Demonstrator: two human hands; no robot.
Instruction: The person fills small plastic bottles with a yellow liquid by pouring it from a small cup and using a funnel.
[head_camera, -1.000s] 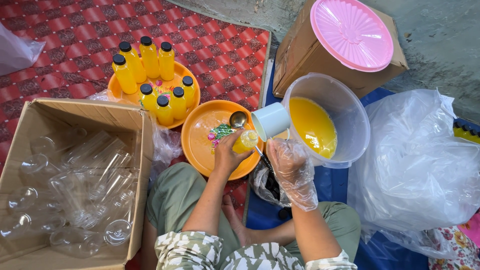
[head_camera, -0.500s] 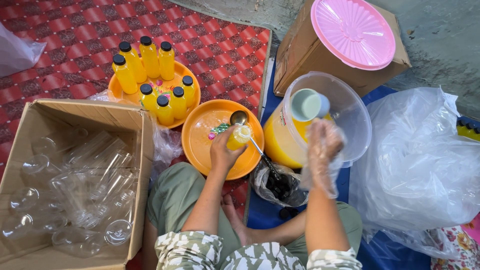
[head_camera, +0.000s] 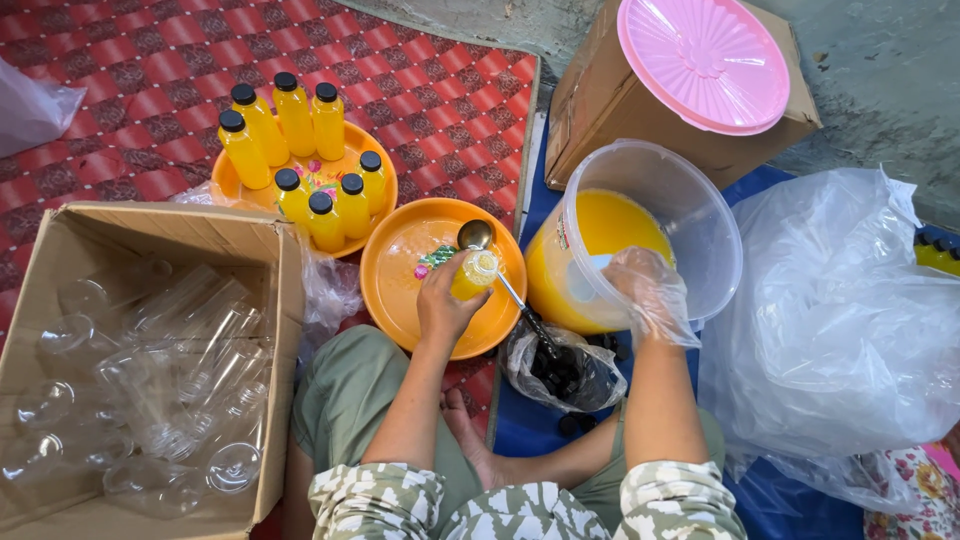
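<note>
A single head-worn camera looks almost straight down from above the seated person's lap, close enough that both forearms fill the lower middle. Its view spans from the cardboard box of empty bottles (head_camera: 140, 360) to the clear plastic bag (head_camera: 840, 320).

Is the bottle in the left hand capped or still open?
Open. The bottle in the left hand shows a bare mouth, unlike the black-capped filled bottles.
</note>
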